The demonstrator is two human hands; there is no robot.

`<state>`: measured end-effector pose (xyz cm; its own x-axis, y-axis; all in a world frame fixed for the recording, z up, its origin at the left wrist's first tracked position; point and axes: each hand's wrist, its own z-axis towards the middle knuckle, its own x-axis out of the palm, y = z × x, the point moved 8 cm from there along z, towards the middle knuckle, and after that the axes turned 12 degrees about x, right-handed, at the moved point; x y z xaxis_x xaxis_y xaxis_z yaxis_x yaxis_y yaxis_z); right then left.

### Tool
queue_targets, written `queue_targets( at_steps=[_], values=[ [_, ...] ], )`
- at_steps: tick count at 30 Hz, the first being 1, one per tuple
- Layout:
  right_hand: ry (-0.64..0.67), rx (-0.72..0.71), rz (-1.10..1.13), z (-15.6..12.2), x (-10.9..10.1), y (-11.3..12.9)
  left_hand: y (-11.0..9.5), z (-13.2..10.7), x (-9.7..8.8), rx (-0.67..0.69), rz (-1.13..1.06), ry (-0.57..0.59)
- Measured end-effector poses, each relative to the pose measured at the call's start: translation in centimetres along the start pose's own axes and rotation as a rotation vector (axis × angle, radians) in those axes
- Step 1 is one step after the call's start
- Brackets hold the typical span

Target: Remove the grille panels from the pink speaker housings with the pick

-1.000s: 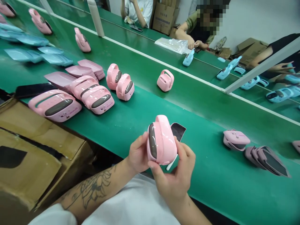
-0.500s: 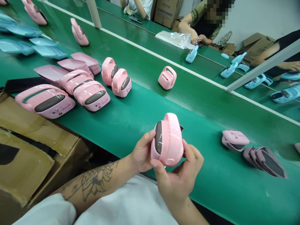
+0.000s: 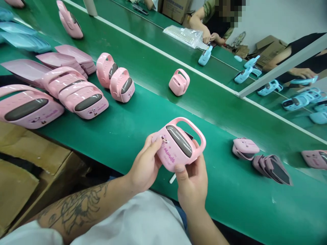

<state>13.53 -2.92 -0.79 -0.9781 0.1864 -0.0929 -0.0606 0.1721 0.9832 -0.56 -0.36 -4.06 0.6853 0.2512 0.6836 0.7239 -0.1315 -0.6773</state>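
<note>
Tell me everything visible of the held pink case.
The pink case looks like glossy plastic, with rounded corners, a loop handle, a dark panel and a printed cartoon figure with purple lettering. The left hand and right hand grip its opposite ends, holding it tilted above the green table, printed face toward the camera.

Best I could get was the pink handled case (image 3: 177, 146) being held: it had purple lettering (image 3: 169, 154) on its pale face, slanting down to the right. Looked like a capital M up front, but the rest was too stylized to swear to, and the smaller line under it was just mush. The big pink case (image 3: 33, 107) at far left and the front pink case (image 3: 87, 102) beside it had purple script too, unreadable. Background cardboard box (image 3: 176, 9) had printed characters, way too blurry.
</note>
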Motion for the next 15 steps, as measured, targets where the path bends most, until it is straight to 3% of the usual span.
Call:
queue_targets(
  at_steps=[4, 10, 15],
  values=[
    [-0.003, 0.109, 0.161, 0.9, -0.4, -0.5, -0.3, -0.1, 0.4, -0.011, 0.027, 0.072],
    [0.105, 0.245, 0.289, 2.0, 0.1, -1.0, -1.0, 0.4, -0.8, 0.065, 0.169, 0.100],
    [0.304, 0.107, 0.135, 4.0, 1.3, 0.6, -4.6, 3.3, -1.1, 0.170, 0.385, 0.451]
  ],
)
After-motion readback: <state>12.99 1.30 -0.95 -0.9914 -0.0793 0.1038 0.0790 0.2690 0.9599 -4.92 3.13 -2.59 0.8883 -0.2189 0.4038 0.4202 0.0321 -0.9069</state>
